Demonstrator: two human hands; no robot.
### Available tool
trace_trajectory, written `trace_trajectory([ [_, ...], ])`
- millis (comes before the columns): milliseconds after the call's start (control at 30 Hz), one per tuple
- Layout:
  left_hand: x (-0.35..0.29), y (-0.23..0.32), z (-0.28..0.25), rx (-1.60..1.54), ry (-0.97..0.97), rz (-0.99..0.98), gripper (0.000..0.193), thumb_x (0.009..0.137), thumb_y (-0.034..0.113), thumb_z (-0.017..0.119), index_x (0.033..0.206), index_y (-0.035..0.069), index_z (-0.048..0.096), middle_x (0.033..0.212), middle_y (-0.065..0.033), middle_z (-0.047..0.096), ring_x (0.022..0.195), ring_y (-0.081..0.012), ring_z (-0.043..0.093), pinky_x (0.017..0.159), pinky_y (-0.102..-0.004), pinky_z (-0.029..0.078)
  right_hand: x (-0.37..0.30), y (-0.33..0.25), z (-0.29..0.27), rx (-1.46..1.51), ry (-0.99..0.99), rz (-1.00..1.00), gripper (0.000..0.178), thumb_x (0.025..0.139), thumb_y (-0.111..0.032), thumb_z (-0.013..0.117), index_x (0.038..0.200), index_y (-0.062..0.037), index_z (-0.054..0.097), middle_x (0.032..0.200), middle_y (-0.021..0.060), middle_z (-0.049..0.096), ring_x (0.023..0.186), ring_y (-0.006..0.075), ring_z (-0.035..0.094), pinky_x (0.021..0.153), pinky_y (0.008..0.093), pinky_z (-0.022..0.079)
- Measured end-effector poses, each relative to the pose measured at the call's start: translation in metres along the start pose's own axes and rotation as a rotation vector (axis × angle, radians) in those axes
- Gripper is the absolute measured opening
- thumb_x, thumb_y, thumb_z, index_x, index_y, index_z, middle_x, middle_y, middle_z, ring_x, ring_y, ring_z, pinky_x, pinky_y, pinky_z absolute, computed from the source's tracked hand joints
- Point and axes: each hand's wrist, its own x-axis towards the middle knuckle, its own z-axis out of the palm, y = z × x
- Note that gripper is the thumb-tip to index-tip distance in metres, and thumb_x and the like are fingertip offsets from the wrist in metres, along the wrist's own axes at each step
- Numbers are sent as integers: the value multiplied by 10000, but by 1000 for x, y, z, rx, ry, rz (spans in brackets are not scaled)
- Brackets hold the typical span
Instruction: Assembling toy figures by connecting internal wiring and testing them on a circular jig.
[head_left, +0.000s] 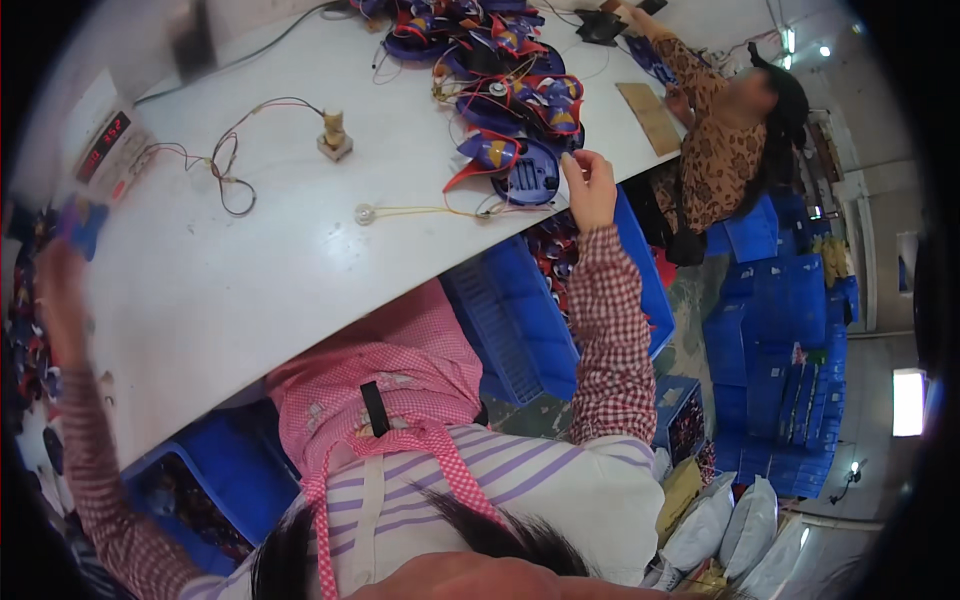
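My left hand [65,295] is smeared by motion at the table's left end. A blurred blue-purple part [82,225] is at its fingertips; whether the fingers grip it cannot be made out. Over the table's near edge, my right hand [592,188] has its fingers curled in a pinch beside an oval purple plastic shell [530,175]. What lies between those fingertips is hidden. A red-and-purple piece with a yellow patch [490,152] adjoins the shell. Thin wires run left from the shell to a small round disc [365,214] on the white table [280,290].
More wired purple-and-red shells [510,90] are heaped at the back. A meter with a red display [105,150] has leads reaching a small block [335,140]. Blue crates [510,310] stand below the edge. A co-worker [715,140] sits at the right beside a brown board [648,117].
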Motion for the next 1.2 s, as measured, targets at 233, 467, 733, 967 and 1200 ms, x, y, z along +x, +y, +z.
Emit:
trace_trajectory([
  [233,36,389,140,-526,-340,782,789,704,272,710,1362,46,338,1274,-154,422,1149,-317,414,989,-408,336,37,27,41,-6,-500,151,338,807,-269,660,981,20,637,838,109,644,657,164,556,607,268,461],
  [467,79,452,219,-17,-706,770,751,613,267,724,1265,52,420,1185,-119,476,1063,-281,455,910,-396,350,31,45,33,332,-686,392,368,810,-252,664,1022,45,618,759,81,616,522,108,512,461,226,420],
  [733,40,424,155,-439,-351,719,533,596,186,685,1078,72,487,1021,-109,521,947,-272,483,839,-366,406,9,52,-7,688,-434,525,332,823,-171,647,1067,47,587,711,49,588,448,71,456,394,188,374],
  [967,-5,355,-26,-566,-165,501,656,519,19,655,1150,38,475,993,-130,484,868,-280,480,774,-330,439,0,-10,-51,866,-504,462,267,838,-141,621,1043,30,607,743,58,600,444,58,440,400,171,356],
  [1200,-53,266,-98,-60,-188,357,637,531,-1,653,1141,33,474,1099,-145,474,976,-308,477,847,-368,419,-22,-98,2,959,-788,285,252,845,-131,621,1024,45,603,734,62,596,436,73,441,390,184,363],
])
